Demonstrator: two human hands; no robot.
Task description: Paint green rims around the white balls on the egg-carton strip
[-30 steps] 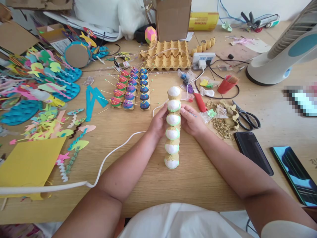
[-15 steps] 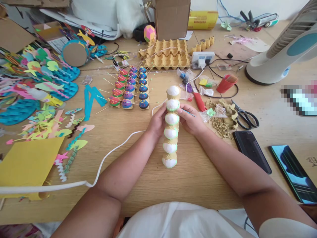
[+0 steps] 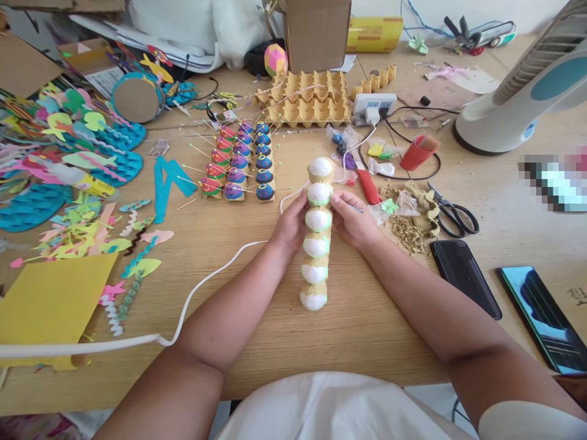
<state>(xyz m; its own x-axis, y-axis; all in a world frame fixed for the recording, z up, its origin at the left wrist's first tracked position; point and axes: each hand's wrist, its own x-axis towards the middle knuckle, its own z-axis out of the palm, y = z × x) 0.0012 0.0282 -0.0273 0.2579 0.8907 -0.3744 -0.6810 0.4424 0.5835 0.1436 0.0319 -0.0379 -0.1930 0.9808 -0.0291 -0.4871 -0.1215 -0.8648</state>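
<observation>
A strip of egg carton cups (image 3: 316,246) with white tops lies lengthwise before me, and light green lines edge most of the white patches. My left hand (image 3: 292,225) grips its left side near the second and third cups. At the right side, my right hand (image 3: 352,219) has its fingers closed on a thin blue tool (image 3: 356,209), with fingertips against the second cup. Beyond the strip stand rows of painted cups, red (image 3: 215,171), purple (image 3: 236,175) and blue (image 3: 265,176), with pins stuck in them.
Scissors (image 3: 454,214), a dark phone (image 3: 465,278) and a red cup (image 3: 419,153) lie to the right. A white cable (image 3: 197,287) crosses the left side near yellow paper (image 3: 55,299) and colourful cutouts. Egg trays (image 3: 312,110) and a white fan (image 3: 504,110) stand behind.
My right fingertips have shifted slightly up along the second cup, and the blue tool shows a little differently. The strip and my left hand are almost unmoved.
</observation>
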